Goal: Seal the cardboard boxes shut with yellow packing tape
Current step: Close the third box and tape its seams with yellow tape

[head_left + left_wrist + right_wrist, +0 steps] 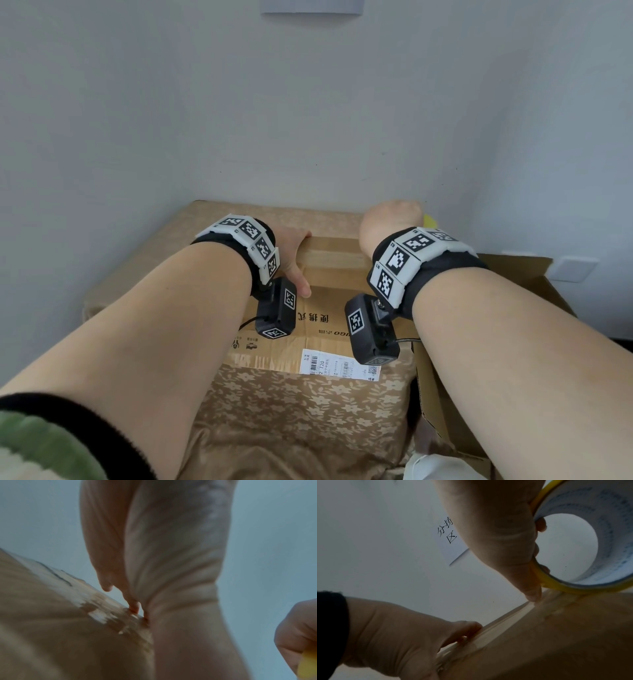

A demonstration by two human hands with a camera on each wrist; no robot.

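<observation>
A brown cardboard box point(342, 301) with a white shipping label lies on a floral cloth. My left hand point(291, 253) lies on its far left edge, thumb on the top face and fingers reaching over the far edge, pressing on a strip of tape point(488, 632) that runs along that edge. At the far right corner my right hand point(390, 222) grips the yellow packing tape roll point(611, 520), fingers hooked inside its core. The roll touches the box point(556, 642) at the edge. In the head view only a sliver of the roll point(430, 221) shows behind the hand.
A second cardboard box point(507, 274) with raised flaps stands open close on the right. The floral cloth point(308, 411) covers the surface under the box. A grey wall point(308, 120) rises right behind it, with a paper sign point(452, 534).
</observation>
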